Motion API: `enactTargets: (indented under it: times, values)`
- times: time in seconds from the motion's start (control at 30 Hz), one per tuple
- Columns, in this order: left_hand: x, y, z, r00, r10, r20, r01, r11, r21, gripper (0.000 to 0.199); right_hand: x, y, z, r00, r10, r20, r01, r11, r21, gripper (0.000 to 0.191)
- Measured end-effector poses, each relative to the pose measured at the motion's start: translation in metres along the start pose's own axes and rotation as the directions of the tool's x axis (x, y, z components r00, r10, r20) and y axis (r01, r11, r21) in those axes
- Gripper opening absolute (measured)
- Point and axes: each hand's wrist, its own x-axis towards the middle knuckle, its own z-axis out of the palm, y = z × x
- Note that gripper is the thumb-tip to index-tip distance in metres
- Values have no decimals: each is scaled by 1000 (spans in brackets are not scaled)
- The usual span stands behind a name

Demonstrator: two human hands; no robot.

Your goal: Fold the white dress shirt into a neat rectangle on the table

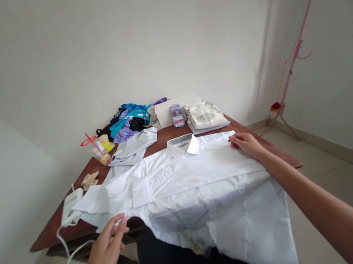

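Note:
A white collared shirt point(216, 163) lies spread across the table, its collar point(183, 146) standing toward the far side and its lower part hanging over the near edge. At the shirt's far right, my right hand point(246, 146) has its fingers closed on the edge of the fabric. My left hand point(111, 236) hovers by the near left edge of the table, beside a folded-over sleeve point(139, 192); its fingers are loosely extended with nothing in them. Another pale garment point(134, 146) lies beyond the shirt on the left, partly under it.
On the brown table point(48, 227) stand a plastic cup with a straw point(98, 151), a white power strip point(72, 207) with a cord, and a crumpled beige scrap point(90, 180). Behind are piled clothes point(131, 119), a white box point(163, 115) and folded clothes point(206, 115). A pink coat rack point(297, 44) stands right.

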Motion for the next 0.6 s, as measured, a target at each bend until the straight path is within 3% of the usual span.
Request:
enactTargets:
  times: [0.17, 0.33, 0.47, 0.6]
  values:
    - [7, -11, -5, 998, -11, 54, 20, 983, -182, 74, 0, 0, 1, 1000, 1, -4, -1, 1000, 5, 55]
    - [-2, 8, 1, 997, -14, -80, -8, 963, -270, 75, -1, 0, 0, 1000, -15, -2, 15, 1000, 1, 56]
    - [-14, 25, 5, 993, -58, -107, 30, 967, -251, 83, -1, 1, 0, 1000, -23, 1, 23, 1000, -12, 58]
    - [-21, 26, 1, 987, -130, -96, 114, 981, -154, 79, 0, 4, -1, 1000, -19, 7, 19, 1000, -13, 56]
